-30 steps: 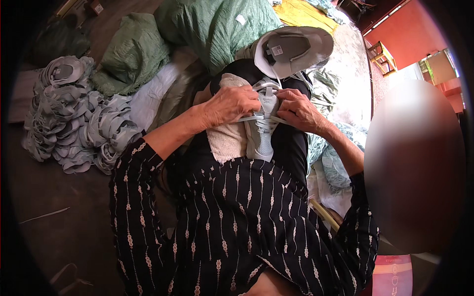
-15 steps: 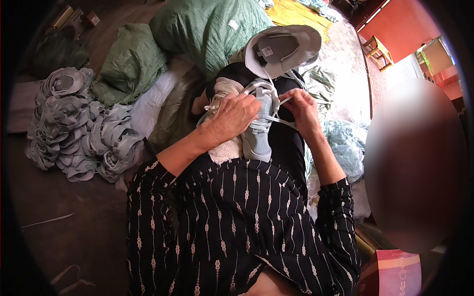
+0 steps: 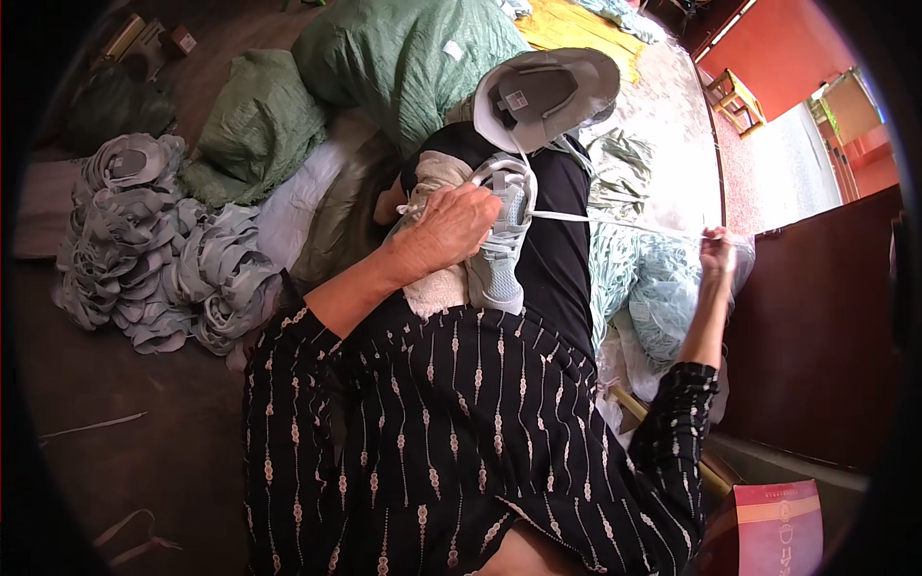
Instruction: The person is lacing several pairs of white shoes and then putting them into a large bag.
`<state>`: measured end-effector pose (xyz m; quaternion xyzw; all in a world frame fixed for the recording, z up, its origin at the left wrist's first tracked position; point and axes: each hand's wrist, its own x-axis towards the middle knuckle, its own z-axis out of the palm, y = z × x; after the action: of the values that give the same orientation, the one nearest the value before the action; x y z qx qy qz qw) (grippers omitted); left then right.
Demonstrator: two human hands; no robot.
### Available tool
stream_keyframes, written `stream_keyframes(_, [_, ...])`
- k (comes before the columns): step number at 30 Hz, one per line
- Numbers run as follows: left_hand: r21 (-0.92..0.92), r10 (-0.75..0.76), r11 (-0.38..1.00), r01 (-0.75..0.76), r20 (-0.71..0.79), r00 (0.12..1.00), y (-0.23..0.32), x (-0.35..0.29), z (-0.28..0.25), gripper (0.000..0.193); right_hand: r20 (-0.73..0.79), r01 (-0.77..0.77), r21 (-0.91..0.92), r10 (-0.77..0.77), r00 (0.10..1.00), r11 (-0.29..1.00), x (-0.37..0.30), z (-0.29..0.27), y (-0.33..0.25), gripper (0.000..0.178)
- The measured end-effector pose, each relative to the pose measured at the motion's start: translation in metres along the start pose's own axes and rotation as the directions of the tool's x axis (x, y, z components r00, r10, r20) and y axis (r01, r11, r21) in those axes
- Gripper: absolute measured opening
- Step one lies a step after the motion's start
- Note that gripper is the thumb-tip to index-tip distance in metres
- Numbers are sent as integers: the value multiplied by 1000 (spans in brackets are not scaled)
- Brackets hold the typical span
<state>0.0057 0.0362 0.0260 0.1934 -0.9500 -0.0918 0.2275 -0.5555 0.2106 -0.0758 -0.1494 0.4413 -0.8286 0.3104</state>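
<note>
On my lap lies a light grey-blue shoe upper [image 3: 501, 278], joined by lacing to a wide grey part with a dark lining [image 3: 547, 96] resting near my knees. My left hand [image 3: 456, 226] grips the upper's edge beside the lace holes, its fingers curled in. Far out to the right, my right hand [image 3: 716, 252] is closed on a white shoelace [image 3: 615, 223], which runs taut from the upper's eyelets to my fingers. A beige cloth [image 3: 432, 293] is under the upper and my left hand.
A heap of grey shoe pieces [image 3: 158, 250] lies on the floor at left. Green woven sacks [image 3: 403, 62] stand beyond my knees. Bundles of pale blue laces [image 3: 663, 298] sit at right. A wooden stool [image 3: 736, 103] stands far right; a pink box [image 3: 778, 528] is at lower right.
My right hand has swung far out to the right, drawing the lace straight and taut. My left hand stays on the upper. The blurred shape at right is gone.
</note>
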Motion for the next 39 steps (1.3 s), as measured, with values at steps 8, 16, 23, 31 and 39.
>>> stream_keyframes(8, [107, 13, 994, -21, 76, 997, 1, -3, -6, 9, 809, 641, -459, -10, 588, 615, -208, 282, 74, 14])
stream_keyframes(16, [-155, -104, 982, 105, 14, 994, -7, -9, 2, 9, 950, 965, -261, 167, 262, -28, -237, 306, 91, 20])
stream_keyframes(23, [-275, -124, 953, 130, 37, 992, -14, -11, 5, 11, 940, 966, -259, 234, 249, 13, -232, 315, 92, 20])
stream_keyframes(31, [-188, -175, 968, 165, -40, 984, -2, -4, 9, 11, 348, -179, -882, 859, 375, 436, -211, 324, 76, 16])
stream_keyframes(39, [-289, -197, 943, 166, -81, 977, -8, -6, 12, 10, 713, 599, -696, 278, 644, 396, -227, 318, 95, 17])
